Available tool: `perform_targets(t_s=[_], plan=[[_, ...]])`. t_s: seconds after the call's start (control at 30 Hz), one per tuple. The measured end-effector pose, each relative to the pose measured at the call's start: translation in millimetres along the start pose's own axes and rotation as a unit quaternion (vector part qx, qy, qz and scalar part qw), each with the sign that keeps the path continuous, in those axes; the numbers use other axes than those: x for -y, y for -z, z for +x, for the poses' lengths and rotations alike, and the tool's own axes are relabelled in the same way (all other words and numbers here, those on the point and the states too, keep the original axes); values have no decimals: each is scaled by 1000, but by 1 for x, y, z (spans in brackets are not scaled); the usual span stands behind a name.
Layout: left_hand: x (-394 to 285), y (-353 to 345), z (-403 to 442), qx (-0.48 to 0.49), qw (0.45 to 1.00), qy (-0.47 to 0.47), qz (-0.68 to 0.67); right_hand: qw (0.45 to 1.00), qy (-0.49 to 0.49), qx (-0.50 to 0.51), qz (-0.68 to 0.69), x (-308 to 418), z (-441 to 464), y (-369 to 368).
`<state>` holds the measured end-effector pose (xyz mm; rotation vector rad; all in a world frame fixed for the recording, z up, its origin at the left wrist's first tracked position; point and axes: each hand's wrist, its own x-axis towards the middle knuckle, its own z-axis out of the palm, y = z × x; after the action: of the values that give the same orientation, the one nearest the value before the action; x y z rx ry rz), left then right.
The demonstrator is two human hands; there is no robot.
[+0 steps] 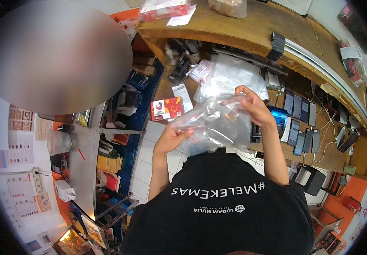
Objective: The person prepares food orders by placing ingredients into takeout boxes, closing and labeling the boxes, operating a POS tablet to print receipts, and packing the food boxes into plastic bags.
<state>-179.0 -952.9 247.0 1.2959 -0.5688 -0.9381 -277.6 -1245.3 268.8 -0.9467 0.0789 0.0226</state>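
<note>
One plastic bag (pixel 219 123): clear, limp, creased, glossy with reflections. From my remote post I see it between the left hand (pixel 170 138), pinching its left side, and the right hand (pixel 258 108), pinching its right. Beyond left hand: one red-and-yellow printed item (pixel 167 109).

The wooden desk (pixel 163 88) carries clear plastic bags (pixel 236 70), a paper slip (pixel 183 96), a red packet (pixel 167 108) and several phones (pixel 297 106).

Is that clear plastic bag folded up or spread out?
Spread out: the clear plastic bag stretches between the left hand and right hand.
</note>
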Motion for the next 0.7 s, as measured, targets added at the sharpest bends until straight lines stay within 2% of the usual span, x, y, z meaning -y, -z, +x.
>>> perform_targets(t_s=[0.03,0.07,0.1,0.13,0.2,0.23,0.27,0.3,0.33,0.37,0.4,0.43,0.5,0.53,0.57,0.6,0.63,0.67,0.7], plan=[[-2,0,-1,34,999,-7,26,1000,-3,1,-1,-9,1,-1],[-3,4,-1,68,996,-15,51,998,-5,-46,-43,-20,5,2],[-2,16,5,216,970,-1,113,992,-8,-94,-84,-25,8,-6],[0,24,-1,216,970,0,109,992,-12,-96,-85,-26,11,-13],[-4,39,-14,300,949,84,43,981,58,-26,-184,-13,15,-34],[-2,58,-16,304,949,-3,83,973,23,-19,-228,0,11,-52],[7,72,-10,302,950,-8,82,972,22,-17,-233,7,12,-65],[18,85,0,254,949,-33,-185,955,36,62,-287,11,14,-76],[21,93,8,188,876,-57,-440,930,47,142,-336,15,17,-87],[21,100,15,182,876,-61,-443,880,81,217,-414,20,24,-97],[7,99,24,58,971,-170,-157,879,76,222,-415,24,27,-108],[-8,96,29,-76,953,-254,147,863,45,270,-425,28,29,-119],[-40,90,27,81,904,-318,273,825,-39,327,-459,38,27,-128],[-43,74,25,137,903,-316,259,820,-119,328,-454,44,23,-131],[-40,53,24,190,899,-311,243,805,-131,332,-473,47,17,-134],[-32,38,27,225,931,-267,106,790,-143,337,-492,50,12,-137],[-23,29,30,255,941,-219,-35,787,-151,342,-491,53,4,-143],[-13,27,35,250,942,-219,-40,789,-123,291,-527,55,-6,-149],[-2,28,42,290,939,-179,-42,789,-93,236,-559,55,-16,-152]])
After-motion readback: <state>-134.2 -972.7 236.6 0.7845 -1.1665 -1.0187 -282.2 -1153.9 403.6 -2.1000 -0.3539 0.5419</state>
